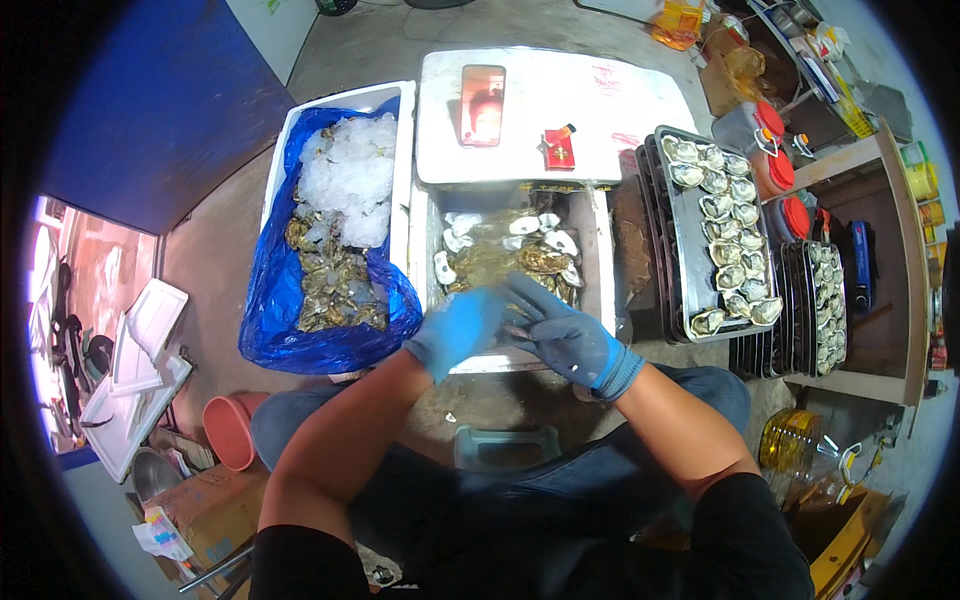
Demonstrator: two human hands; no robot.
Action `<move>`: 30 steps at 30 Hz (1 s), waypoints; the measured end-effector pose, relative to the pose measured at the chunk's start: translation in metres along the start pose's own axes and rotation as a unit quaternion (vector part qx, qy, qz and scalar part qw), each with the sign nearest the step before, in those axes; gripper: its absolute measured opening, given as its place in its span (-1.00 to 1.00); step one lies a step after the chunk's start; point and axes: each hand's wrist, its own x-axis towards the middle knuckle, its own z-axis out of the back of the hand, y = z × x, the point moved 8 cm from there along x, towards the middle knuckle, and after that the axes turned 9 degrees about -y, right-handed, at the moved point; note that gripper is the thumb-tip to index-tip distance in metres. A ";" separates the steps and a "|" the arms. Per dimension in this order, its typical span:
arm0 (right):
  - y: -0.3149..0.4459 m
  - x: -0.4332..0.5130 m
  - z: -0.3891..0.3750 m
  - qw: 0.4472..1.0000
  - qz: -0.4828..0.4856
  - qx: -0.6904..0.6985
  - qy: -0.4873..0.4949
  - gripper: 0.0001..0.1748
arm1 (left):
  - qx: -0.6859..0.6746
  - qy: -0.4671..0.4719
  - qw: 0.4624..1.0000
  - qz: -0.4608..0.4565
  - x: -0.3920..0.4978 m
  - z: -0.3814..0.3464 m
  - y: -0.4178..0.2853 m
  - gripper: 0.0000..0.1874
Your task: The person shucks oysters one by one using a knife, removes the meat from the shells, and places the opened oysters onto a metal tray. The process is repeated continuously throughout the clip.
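Both hands wear blue-grey work gloves and meet over the near end of an open foam box (pixel 606 262) of oyster shells (pixel 547 259). My left hand (pixel 461 322) is blurred, its fingers turned towards the other hand; whether it holds anything cannot be told. My right hand (pixel 562 330) has its fingers curled around something dark, perhaps an oyster, mostly hidden by the glove. To the left, whole oysters (pixel 341 289) and crushed ice (pixel 349 180) lie in a blue plastic bag (pixel 262 300) inside another foam box. On the right, opened oysters (pixel 726 255) lie on a stacked metal tray (pixel 694 277).
A foam lid (pixel 555 90) bears a phone (pixel 482 105), a red packet (pixel 559 154) and an orange lighter (pixel 560 135). More stacked trays (pixel 806 315) with oysters stand farther right, beside a wooden shelf (pixel 900 262). A red bucket (pixel 229 431) is at the lower left, a small stool (pixel 506 446) below.
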 end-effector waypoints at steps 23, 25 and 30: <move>0.031 -0.016 -0.003 0.956 0.096 -0.264 -0.080 -0.45 | 0.240 0.224 0.897 0.297 -0.059 0.047 0.114 -0.43; 0.028 -0.017 -0.005 0.958 0.080 -0.267 -0.066 -0.46 | 0.270 0.134 0.914 0.270 -0.057 0.066 0.095 -0.46; 0.008 -0.020 -0.011 0.940 0.069 -0.322 -0.086 -0.44 | 0.441 0.074 0.893 0.045 -0.070 0.034 0.067 -0.56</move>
